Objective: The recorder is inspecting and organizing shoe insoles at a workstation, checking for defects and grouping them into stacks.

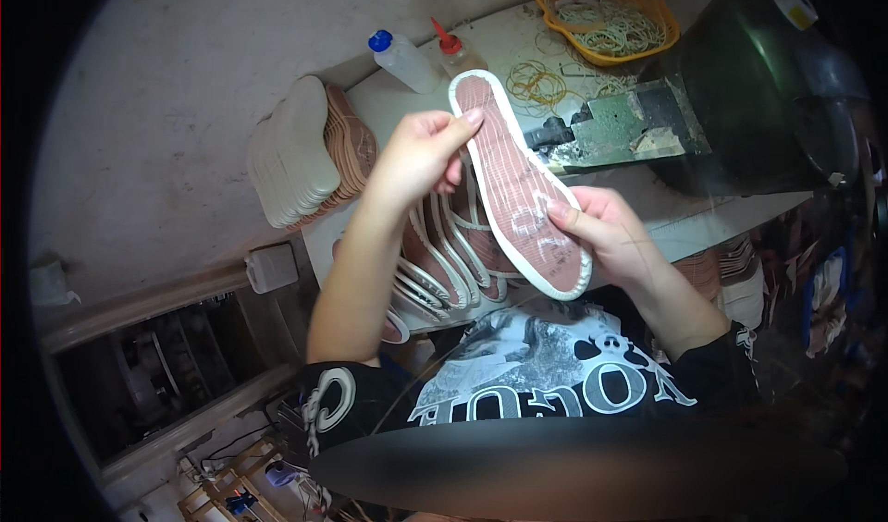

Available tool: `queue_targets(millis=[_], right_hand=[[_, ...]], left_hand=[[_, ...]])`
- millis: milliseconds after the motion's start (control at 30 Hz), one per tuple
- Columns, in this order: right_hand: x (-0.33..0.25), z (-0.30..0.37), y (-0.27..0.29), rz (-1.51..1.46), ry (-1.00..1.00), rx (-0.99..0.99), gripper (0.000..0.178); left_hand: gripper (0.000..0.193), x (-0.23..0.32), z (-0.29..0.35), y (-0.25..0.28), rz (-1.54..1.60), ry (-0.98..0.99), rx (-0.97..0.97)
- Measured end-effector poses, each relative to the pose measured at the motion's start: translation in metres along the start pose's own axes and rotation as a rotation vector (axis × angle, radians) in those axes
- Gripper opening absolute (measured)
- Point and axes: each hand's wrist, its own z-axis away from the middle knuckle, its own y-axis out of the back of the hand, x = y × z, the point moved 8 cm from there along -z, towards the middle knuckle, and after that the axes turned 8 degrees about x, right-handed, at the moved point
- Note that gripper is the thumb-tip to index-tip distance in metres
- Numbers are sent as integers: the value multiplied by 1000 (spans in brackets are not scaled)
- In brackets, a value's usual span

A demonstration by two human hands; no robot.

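Note:
An insole (pixel 514 175) with a pinkish-brown ribbed face and a white rim is held up before my chest, tilted, its heel end toward the upper left. My left hand (pixel 427 150) pinches its upper edge, thumb on the face. At the wider lower end, my right hand (pixel 601 226) grips the right edge, thumb on the face and fingers behind. Pale marks show on the face near that thumb. Beneath my left forearm several white-rimmed insoles (pixel 444 258) lie overlapping on the table (pixel 393 106), partly hidden.
Stacked cream and tan sole pieces (pixel 301 157) stand at the left. Behind are a blue-capped bottle (pixel 402 60), a red-nozzled bottle (pixel 453 49) and a yellow basket (pixel 610 27) of rubber bands. A green machine (pixel 624 120) occupies the right side, with loose bands (pixel 539 85) beside it.

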Motion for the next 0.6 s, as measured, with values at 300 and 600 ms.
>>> queue_targets(millis=[300,600], right_hand=[[43,26,-43,329,-109,-212,27],[66,32,-55,733,-68,-276,27]], left_hand=[[32,-38,96,1,858,-264,165],[44,-56,132,-2,1132,-469,-22]])
